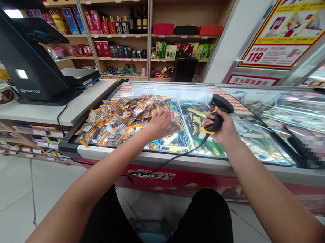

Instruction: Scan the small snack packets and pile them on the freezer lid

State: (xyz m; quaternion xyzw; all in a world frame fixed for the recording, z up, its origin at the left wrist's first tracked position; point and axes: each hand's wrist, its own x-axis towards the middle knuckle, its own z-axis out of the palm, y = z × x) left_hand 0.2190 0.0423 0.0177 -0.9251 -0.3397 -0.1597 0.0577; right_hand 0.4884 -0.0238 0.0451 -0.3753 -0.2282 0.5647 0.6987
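In my right hand (224, 127) is a black and yellow handheld barcode scanner (221, 103), its head tilted up and its cable (174, 158) trailing down to the left. A large pile of small clear snack packets (118, 122) with orange edges and dark contents lies on the glass top of a chest freezer (94, 152). At the right edge of this pile, my left hand (161, 124) is closed with bent fingers around one packet (176, 125), which pokes out to the right. The hand hides part of that packet.
A black weighing scale with a screen (44, 66) stands on the white counter (36, 115) at left. Shelves (123, 36) with bottles and boxes rise behind. A dark-edged device (296, 139), partly blurred out, lies on the freezer at right. Frozen goods show through the glass.
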